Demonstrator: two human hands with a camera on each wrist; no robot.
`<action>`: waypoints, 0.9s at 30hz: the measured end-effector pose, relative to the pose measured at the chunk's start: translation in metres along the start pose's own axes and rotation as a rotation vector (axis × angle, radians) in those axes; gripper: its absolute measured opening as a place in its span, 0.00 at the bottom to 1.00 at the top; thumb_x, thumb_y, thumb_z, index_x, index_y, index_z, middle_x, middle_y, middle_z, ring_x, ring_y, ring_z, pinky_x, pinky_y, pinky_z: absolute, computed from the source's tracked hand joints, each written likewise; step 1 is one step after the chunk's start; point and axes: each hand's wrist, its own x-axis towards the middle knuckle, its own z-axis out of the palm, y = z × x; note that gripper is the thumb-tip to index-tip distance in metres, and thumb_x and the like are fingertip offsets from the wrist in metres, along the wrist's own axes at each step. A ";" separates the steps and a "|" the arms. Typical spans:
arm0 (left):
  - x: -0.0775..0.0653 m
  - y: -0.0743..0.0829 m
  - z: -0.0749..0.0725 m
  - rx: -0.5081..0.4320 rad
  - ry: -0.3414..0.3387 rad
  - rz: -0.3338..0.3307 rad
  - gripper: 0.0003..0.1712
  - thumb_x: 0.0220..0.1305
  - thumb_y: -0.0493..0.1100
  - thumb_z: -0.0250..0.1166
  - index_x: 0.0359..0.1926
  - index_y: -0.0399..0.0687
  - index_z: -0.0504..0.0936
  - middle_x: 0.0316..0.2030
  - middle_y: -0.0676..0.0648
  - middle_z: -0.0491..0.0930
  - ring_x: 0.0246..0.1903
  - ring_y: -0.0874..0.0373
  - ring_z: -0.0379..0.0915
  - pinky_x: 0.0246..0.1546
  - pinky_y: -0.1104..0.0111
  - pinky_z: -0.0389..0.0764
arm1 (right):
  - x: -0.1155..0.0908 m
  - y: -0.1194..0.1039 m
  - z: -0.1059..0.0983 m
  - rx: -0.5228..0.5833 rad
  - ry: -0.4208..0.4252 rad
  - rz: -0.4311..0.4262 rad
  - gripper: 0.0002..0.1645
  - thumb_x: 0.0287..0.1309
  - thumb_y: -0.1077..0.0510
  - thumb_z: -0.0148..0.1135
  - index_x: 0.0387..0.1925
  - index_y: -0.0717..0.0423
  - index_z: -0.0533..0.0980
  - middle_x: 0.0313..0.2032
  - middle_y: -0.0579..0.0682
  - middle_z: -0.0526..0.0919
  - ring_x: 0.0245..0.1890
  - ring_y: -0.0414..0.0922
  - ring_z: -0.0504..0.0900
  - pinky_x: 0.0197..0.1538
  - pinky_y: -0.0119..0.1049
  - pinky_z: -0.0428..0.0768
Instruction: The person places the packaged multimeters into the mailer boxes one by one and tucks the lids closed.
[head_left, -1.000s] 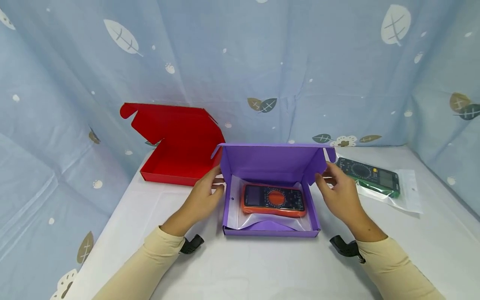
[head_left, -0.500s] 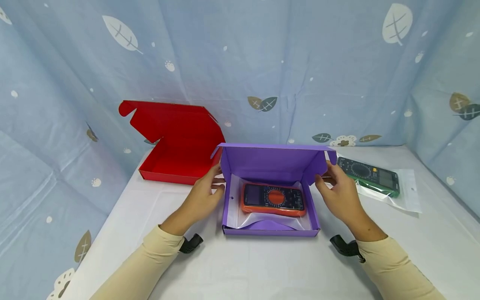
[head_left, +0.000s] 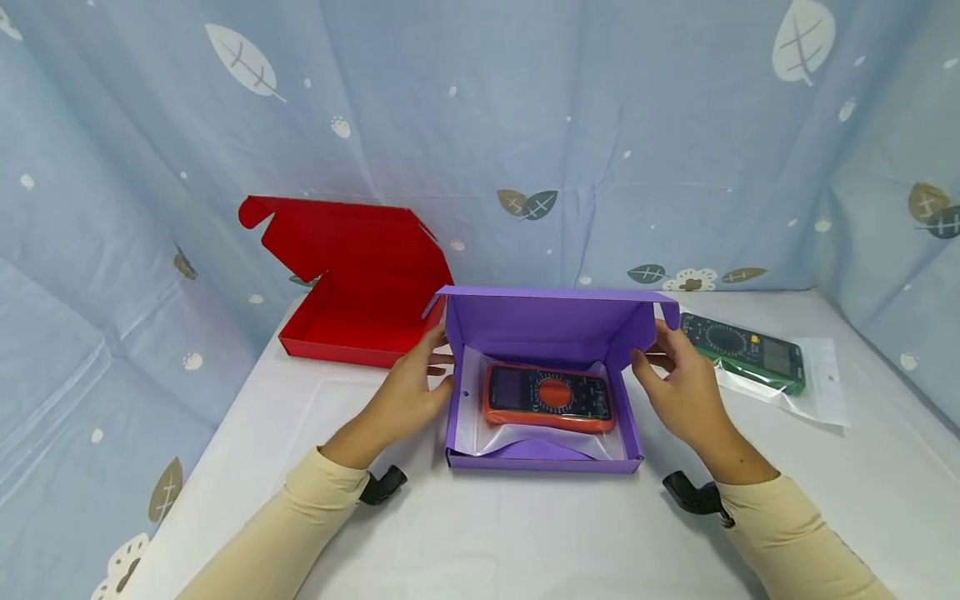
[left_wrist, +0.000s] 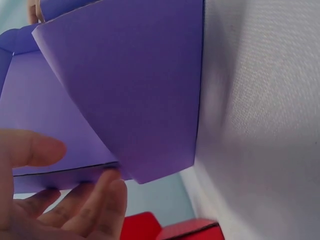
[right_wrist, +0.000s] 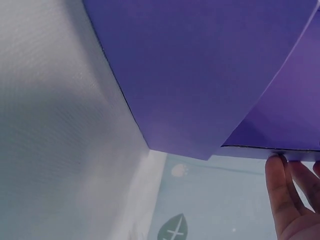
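Observation:
In the head view an open purple cardboard box sits with its lid raised and tilted over the tray. An orange-red multimeter lies in it, inside a clear plastic bag. At the box's left side is my left hand; in the left wrist view its extended fingers touch the lid's outer face, thumb apart from them. My right hand mirrors it on the right, and in the right wrist view its straight fingertips touch the lid from behind.
An open red box stands at the back left, partly behind the purple one. At the back right lies a green multimeter in a clear bag. A blue patterned curtain borders the white table.
Both hands stay at the sides of the purple box with almost no movement. The whole head view shifts slightly.

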 end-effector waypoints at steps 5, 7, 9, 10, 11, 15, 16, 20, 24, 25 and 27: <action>0.001 0.000 0.000 0.012 -0.014 -0.017 0.40 0.61 0.31 0.60 0.74 0.40 0.58 0.63 0.38 0.74 0.55 0.46 0.81 0.54 0.54 0.81 | 0.000 0.001 0.000 0.004 0.008 -0.008 0.28 0.62 0.71 0.59 0.64 0.71 0.66 0.47 0.67 0.82 0.46 0.61 0.84 0.49 0.07 0.68; 0.001 -0.001 0.000 0.011 -0.016 -0.021 0.41 0.61 0.31 0.60 0.74 0.41 0.57 0.63 0.38 0.74 0.54 0.46 0.81 0.53 0.54 0.81 | 0.000 0.001 0.000 0.014 0.009 -0.013 0.29 0.62 0.71 0.59 0.64 0.71 0.66 0.47 0.67 0.82 0.45 0.61 0.84 0.49 0.08 0.68; 0.001 -0.001 -0.001 0.005 -0.015 -0.014 0.42 0.61 0.31 0.60 0.75 0.42 0.56 0.63 0.38 0.74 0.54 0.46 0.81 0.53 0.53 0.81 | 0.000 0.001 0.001 0.026 0.010 -0.021 0.29 0.61 0.72 0.59 0.64 0.71 0.66 0.47 0.67 0.82 0.45 0.62 0.84 0.49 0.08 0.69; 0.000 -0.002 -0.001 0.004 -0.015 -0.007 0.43 0.61 0.31 0.60 0.76 0.43 0.55 0.63 0.37 0.74 0.54 0.46 0.81 0.53 0.53 0.81 | 0.000 0.001 0.001 0.025 0.009 -0.024 0.30 0.61 0.72 0.59 0.65 0.70 0.66 0.47 0.67 0.82 0.46 0.62 0.84 0.49 0.08 0.69; 0.000 -0.002 -0.001 0.001 -0.015 0.002 0.44 0.61 0.31 0.60 0.76 0.44 0.54 0.63 0.37 0.74 0.54 0.46 0.81 0.54 0.53 0.81 | 0.000 0.001 0.001 0.026 0.008 -0.028 0.31 0.61 0.72 0.59 0.66 0.70 0.65 0.48 0.67 0.82 0.46 0.62 0.84 0.49 0.08 0.69; 0.000 -0.003 -0.002 0.000 -0.022 0.035 0.46 0.61 0.30 0.60 0.78 0.45 0.51 0.63 0.35 0.73 0.53 0.45 0.82 0.54 0.53 0.81 | 0.000 0.003 0.002 0.018 0.002 -0.041 0.33 0.60 0.72 0.60 0.67 0.69 0.66 0.50 0.66 0.82 0.46 0.59 0.84 0.49 0.08 0.69; 0.000 -0.004 -0.003 0.000 -0.023 0.039 0.47 0.61 0.30 0.60 0.78 0.45 0.50 0.64 0.35 0.73 0.53 0.45 0.82 0.54 0.53 0.81 | 0.001 0.003 0.002 0.017 -0.001 -0.044 0.33 0.60 0.72 0.61 0.67 0.69 0.66 0.50 0.66 0.82 0.47 0.59 0.84 0.49 0.08 0.69; 0.000 -0.004 -0.003 -0.006 -0.032 0.035 0.48 0.62 0.30 0.60 0.79 0.46 0.48 0.65 0.36 0.72 0.53 0.45 0.81 0.55 0.53 0.81 | 0.001 0.004 0.003 0.015 -0.003 -0.052 0.33 0.59 0.72 0.61 0.67 0.70 0.66 0.50 0.66 0.82 0.46 0.57 0.84 0.50 0.09 0.70; 0.001 -0.002 -0.003 -0.014 -0.037 0.021 0.49 0.62 0.30 0.60 0.79 0.48 0.48 0.65 0.36 0.71 0.53 0.46 0.81 0.55 0.54 0.80 | 0.001 0.005 0.003 0.012 0.002 -0.061 0.34 0.58 0.72 0.63 0.66 0.70 0.67 0.50 0.65 0.82 0.46 0.38 0.83 0.49 0.10 0.71; 0.001 -0.002 -0.003 -0.014 -0.034 0.019 0.48 0.62 0.30 0.60 0.79 0.48 0.48 0.65 0.36 0.71 0.53 0.46 0.81 0.55 0.53 0.81 | 0.001 0.006 0.003 0.014 0.003 -0.065 0.34 0.58 0.73 0.63 0.67 0.70 0.67 0.50 0.65 0.82 0.46 0.32 0.82 0.49 0.10 0.71; 0.000 -0.002 -0.003 -0.016 -0.029 0.021 0.48 0.62 0.30 0.60 0.79 0.48 0.49 0.64 0.36 0.72 0.52 0.45 0.82 0.54 0.53 0.81 | 0.001 0.006 0.003 0.017 0.001 -0.072 0.35 0.57 0.73 0.63 0.67 0.69 0.67 0.51 0.64 0.82 0.45 0.21 0.76 0.49 0.11 0.72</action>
